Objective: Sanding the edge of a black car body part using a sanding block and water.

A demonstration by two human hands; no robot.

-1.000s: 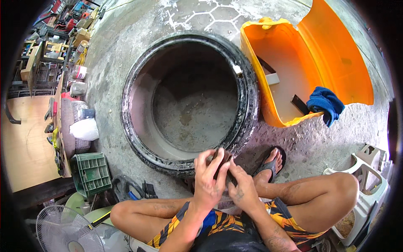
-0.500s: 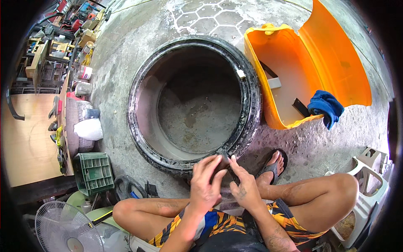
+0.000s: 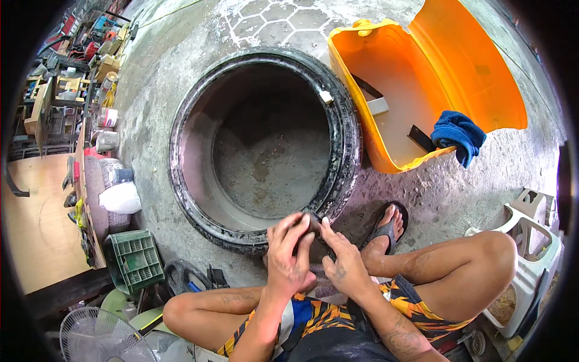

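Note:
Both hands meet over the near edge of a large wheel rim [image 3: 270,136], an open ring with a worn black lip, on the concrete floor. My left hand [image 3: 291,247] is closed around a small dark brown piece [image 3: 313,224] with a smooth face; its kind is not clear. From the other side, the fingers of my right hand [image 3: 344,259] grip the same dark piece, index finger stretched along its edge. A little white block [image 3: 326,96] sits on the rim's lip at the right.
Right of the rim stands a cut-open orange plastic container [image 3: 386,158] with cloudy water, dark strips and a white block inside. A blue cloth [image 3: 459,136] hangs over its edge. Also around me are a green crate [image 3: 134,260], a fan [image 3: 99,338] and a white plastic stool [image 3: 525,265].
The whole view has shifted slightly, so the rim and container appear farther left and higher. Both hands still hold the dark piece at the rim's near edge, with the fingers slightly moved.

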